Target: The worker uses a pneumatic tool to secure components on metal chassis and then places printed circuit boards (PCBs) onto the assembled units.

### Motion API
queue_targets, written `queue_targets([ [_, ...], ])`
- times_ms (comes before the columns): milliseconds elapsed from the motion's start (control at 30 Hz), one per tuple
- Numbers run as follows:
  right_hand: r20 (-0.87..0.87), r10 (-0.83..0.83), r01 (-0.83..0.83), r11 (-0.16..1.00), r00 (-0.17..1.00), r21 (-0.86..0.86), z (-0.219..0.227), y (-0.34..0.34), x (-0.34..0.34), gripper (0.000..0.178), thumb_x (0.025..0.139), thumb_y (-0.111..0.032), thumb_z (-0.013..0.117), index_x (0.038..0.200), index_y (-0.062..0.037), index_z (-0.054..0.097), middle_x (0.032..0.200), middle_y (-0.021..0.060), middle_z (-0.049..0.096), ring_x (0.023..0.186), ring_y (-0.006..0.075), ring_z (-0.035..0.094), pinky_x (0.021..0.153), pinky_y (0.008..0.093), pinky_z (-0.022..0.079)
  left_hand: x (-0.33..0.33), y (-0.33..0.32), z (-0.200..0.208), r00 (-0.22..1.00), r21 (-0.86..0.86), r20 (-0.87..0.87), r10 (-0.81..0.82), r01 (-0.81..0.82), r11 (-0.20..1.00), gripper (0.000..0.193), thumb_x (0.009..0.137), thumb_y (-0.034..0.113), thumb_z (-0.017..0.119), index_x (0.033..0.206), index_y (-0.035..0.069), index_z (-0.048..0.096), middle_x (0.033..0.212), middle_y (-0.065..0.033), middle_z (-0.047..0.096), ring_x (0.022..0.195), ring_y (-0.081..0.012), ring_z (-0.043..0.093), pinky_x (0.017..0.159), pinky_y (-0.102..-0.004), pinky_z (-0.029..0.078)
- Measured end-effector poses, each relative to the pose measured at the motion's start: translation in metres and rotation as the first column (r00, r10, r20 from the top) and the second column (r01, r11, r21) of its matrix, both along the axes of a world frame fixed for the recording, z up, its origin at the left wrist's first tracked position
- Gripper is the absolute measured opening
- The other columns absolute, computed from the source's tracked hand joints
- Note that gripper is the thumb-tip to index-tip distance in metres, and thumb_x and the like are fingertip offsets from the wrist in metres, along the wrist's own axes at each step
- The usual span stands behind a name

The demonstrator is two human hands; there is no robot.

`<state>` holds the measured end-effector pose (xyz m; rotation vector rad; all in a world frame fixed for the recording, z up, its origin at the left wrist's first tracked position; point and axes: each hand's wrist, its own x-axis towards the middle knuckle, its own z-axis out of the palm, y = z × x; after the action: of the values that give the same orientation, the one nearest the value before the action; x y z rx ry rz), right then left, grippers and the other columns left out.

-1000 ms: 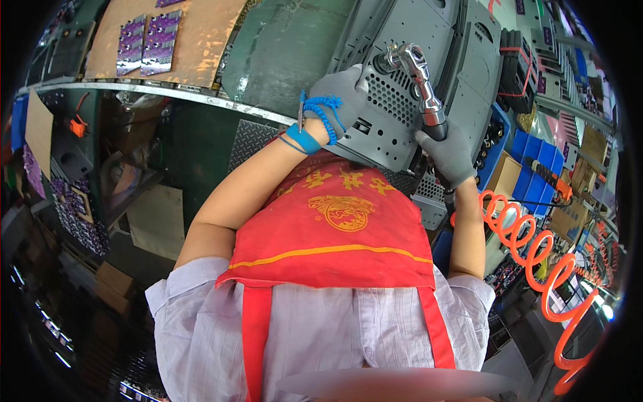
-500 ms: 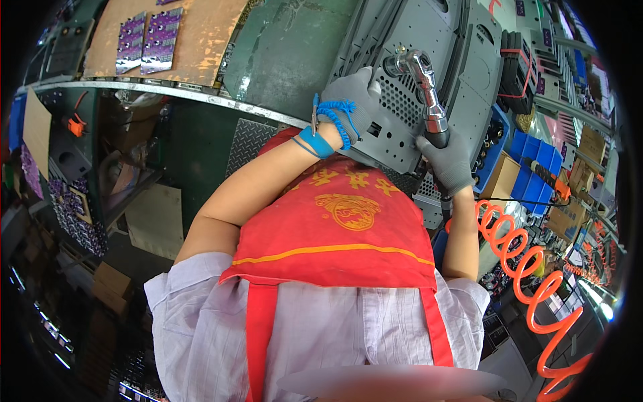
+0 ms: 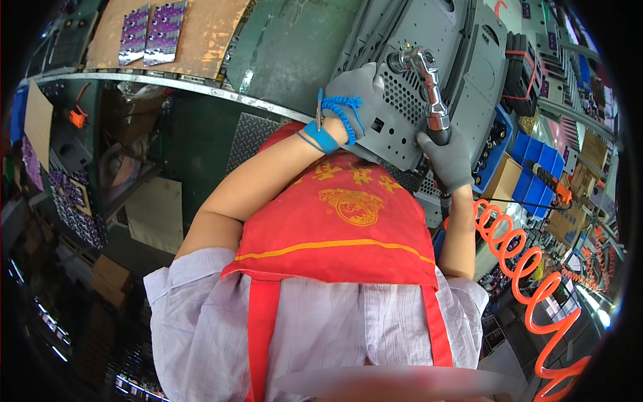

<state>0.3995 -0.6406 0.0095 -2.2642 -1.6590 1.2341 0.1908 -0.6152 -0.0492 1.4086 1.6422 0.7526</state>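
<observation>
- Right hand (image 3: pixel 447 162), right of centre: grey-gloved, closed round the dark grip of a ratchet wrench (image 3: pixel 437 110). As a judgement, a firm grip here, with the wrist in line, would best resist kick.
- Wrench head, upper right of centre: over the grey panel (image 3: pixel 406 130), beside its perforated patch; whether it is seated on a fastener cannot be told. It should sit square before any turning force is applied.
- Left hand (image 3: pixel 351 88), upper centre: gloved, at the panel's left edge near the wrench head; whether it grips or merely rests cannot be told. Fingers are best kept clear of the rotating end.
- Blue coiled cord (image 3: pixel 345 120), left wrist: best kept away from the head.
- Orange coiled hose (image 3: pixel 529 260), lower right: slack is advisable, so that it does not drag the tool askew.
- Purple circuit boards (image 3: pixel 164 33), upper left: well apart from both hands.
</observation>
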Motion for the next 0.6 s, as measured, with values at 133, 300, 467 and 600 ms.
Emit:
queue_targets([
  [133, -0.006, 0.020, -0.019, 1.000, 1.000, 0.024, -0.004, 0.001, 0.002, 0.034, 0.077, -0.025, 0.069, 0.097, 0.0008, 0.062, 0.069, 0.0070, 0.061, 0.058, 0.0140, 0.057, 0.057, 0.0309, 0.047, 0.001, -0.001, -0.005, 0.999, 0.073, -0.053, 0.000, 0.003, 0.997, 0.028, 0.090, 0.024, 0.049, 0.101, 0.000, 0.060, 0.083, -0.0235, 0.064, 0.081, -0.0419, 0.061, 0.072, -0.0502, 0.049],
  [300, -0.006, 0.110, -0.108, 0.986, 0.994, 0.126, 0.003, 0.006, 0.007, 0.031, 0.077, -0.023, 0.070, 0.095, 0.0003, 0.061, 0.067, 0.0054, 0.060, 0.053, 0.0127, 0.055, 0.053, 0.0283, 0.045, -0.006, 0.002, -0.006, 1.000, 0.067, -0.003, -0.014, 0.014, 0.998, 0.033, 0.090, 0.025, 0.050, 0.107, -0.002, 0.060, 0.093, -0.0253, 0.063, 0.089, -0.0416, 0.061, 0.078, -0.0463, 0.049],
  [467, -0.347, -0.165, 0.142, 0.986, 0.923, -0.090, 0.024, 0.004, 0.013, 0.023, 0.077, -0.020, 0.072, 0.085, -0.0021, 0.060, 0.064, 0.0012, 0.057, 0.049, 0.0092, 0.051, 0.049, 0.0249, 0.041, -0.042, -0.004, 0.009, 0.980, 0.161, 0.139, -0.142, 0.119, 0.980, 0.044, 0.090, 0.025, 0.052, 0.119, -0.007, 0.055, 0.105, -0.0249, 0.064, 0.098, -0.0330, 0.063, 0.086, -0.0368, 0.048],
  [600, -0.357, -0.238, 0.293, 0.950, 0.903, 0.108, 0.020, 0.000, 0.032, 0.016, 0.081, -0.017, 0.067, 0.083, -0.0040, 0.058, 0.060, 0.0001, 0.053, 0.049, 0.0088, 0.049, 0.046, 0.0240, 0.038, -0.112, -0.019, 0.012, 0.959, 0.076, 0.278, -0.056, 0.036, 0.996, 0.043, 0.093, 0.025, 0.053, 0.124, -0.005, 0.054, 0.115, -0.0184, 0.063, 0.108, -0.0226, 0.059, 0.093, -0.0329, 0.045],
])
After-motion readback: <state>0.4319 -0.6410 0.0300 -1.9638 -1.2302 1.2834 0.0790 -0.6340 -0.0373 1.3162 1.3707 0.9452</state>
